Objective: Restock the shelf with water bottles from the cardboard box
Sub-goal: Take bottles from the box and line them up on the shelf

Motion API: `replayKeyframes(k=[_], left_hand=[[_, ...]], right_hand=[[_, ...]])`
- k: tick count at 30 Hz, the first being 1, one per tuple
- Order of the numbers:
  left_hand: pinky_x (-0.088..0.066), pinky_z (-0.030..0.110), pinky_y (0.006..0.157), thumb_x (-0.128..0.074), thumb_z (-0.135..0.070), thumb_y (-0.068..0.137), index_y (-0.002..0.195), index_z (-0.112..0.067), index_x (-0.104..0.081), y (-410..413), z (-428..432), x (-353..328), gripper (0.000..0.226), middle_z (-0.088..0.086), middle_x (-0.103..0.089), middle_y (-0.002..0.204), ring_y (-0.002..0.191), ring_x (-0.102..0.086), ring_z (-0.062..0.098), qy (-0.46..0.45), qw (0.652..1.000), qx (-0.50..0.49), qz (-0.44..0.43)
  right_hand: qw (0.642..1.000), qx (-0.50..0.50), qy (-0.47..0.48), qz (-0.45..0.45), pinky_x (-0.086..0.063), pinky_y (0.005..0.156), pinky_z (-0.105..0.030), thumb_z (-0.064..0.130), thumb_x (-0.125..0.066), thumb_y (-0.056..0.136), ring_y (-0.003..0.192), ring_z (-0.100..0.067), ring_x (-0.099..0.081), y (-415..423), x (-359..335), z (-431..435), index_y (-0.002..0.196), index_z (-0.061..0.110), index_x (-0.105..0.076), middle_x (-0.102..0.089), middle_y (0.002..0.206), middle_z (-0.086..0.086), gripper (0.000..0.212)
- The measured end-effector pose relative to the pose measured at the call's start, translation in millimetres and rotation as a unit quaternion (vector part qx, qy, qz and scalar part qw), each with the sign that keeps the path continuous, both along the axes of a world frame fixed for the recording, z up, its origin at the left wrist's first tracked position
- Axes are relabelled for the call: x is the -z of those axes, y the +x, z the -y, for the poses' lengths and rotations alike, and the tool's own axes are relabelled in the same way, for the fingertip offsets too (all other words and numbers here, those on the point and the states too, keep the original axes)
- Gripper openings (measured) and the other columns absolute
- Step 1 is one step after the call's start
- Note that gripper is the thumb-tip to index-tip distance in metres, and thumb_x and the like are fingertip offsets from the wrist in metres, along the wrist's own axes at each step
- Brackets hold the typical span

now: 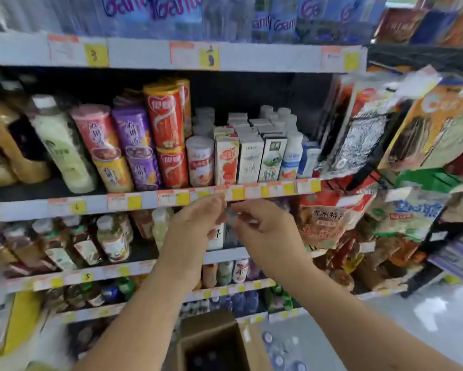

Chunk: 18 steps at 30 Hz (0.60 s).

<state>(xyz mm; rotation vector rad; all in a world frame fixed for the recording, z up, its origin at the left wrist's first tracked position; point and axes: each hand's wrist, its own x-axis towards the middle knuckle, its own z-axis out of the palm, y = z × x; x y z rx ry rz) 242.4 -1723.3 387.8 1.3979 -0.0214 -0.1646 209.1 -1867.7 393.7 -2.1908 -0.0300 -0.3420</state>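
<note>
Both my hands are raised in front of the shelf, just under the price strip of the milk-carton shelf [254, 190]. My left hand [195, 223] and my right hand [262, 226] meet fingertip to fingertip and pinch a small clear thing, which looks like the top of a clear water bottle [230, 214]. Motion blur hides its body. The open cardboard box [211, 330] stands on the floor below my forearms, with dark bottle caps showing inside. Blue-labelled water bottles [276, 20] fill the top shelf.
Cans, cartons and small milk bottles [249, 156] crowd the shelf above my hands, and juice bottles [112, 239] stand to the left at hand height. Snack bags [324, 220] hang to the right. A shrink-wrapped pack of water bottles [281, 352] lies beside the box.
</note>
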Motion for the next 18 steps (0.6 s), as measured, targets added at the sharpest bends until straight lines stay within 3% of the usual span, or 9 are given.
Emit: replayKeyframes(k=[4,6,10,14,18], left_hand=[[-0.044,0.032,0.080,-0.059,-0.034,0.097,0.110,-0.025,-0.074,-8.2,-7.8,77.9,0.022,-0.004,-0.076,0.102,0.096,-0.065,0.017,0.007,0.998,-0.002,-0.062],[-0.047,0.031,0.078,-0.060,-0.031,0.096,0.107,-0.025,-0.074,-10.6,-15.5,124.1,0.018,-0.002,-0.075,0.101,0.097,-0.064,0.020,0.017,0.996,-0.007,-0.088],[-0.047,0.012,0.074,-0.061,-0.025,0.096,0.109,-0.031,-0.070,-21.3,-37.2,228.8,0.017,-0.009,-0.073,0.114,0.102,-0.067,0.001,0.069,0.991,0.010,-0.116],[-0.044,0.002,0.079,-0.062,-0.020,0.097,0.115,-0.027,-0.069,-36.5,-50.3,332.5,0.021,-0.024,-0.067,0.105,0.092,-0.062,-0.018,0.147,0.982,0.042,-0.109],[-0.045,0.016,0.097,-0.061,-0.027,0.097,0.125,-0.028,-0.068,-53.2,-51.0,427.5,0.028,-0.017,-0.069,0.117,0.106,-0.062,-0.009,0.221,0.964,0.062,-0.137]], right_hand=[[0.997,0.013,-0.003,-0.072,-0.045,0.077,-0.009,0.027,-0.062,0.093,0.096,0.003,-0.058,-11.0,83.0,-3.8,0.122,0.030,-0.065,-0.061,0.111,0.017,0.029],[0.994,0.022,-0.005,-0.106,-0.043,0.071,-0.003,0.024,-0.064,0.091,0.090,0.007,-0.057,-17.9,134.6,-6.8,0.117,0.028,-0.068,-0.062,0.108,0.015,0.027],[0.978,0.051,-0.027,-0.200,-0.036,0.067,0.004,0.021,-0.065,0.086,0.084,0.007,-0.059,-34.4,247.5,-13.8,0.112,0.031,-0.071,-0.064,0.101,0.014,0.027],[0.954,0.064,-0.079,-0.282,-0.049,0.077,-0.021,0.021,-0.067,0.082,0.080,-0.009,-0.062,-52.3,367.5,-17.8,0.106,0.030,-0.073,-0.066,0.094,0.009,0.027],[0.923,0.049,-0.126,-0.361,-0.049,0.091,-0.029,0.020,-0.067,0.083,0.099,-0.020,-0.064,-65.8,482.3,-18.1,0.109,0.024,-0.072,-0.067,0.113,-0.001,0.027]])
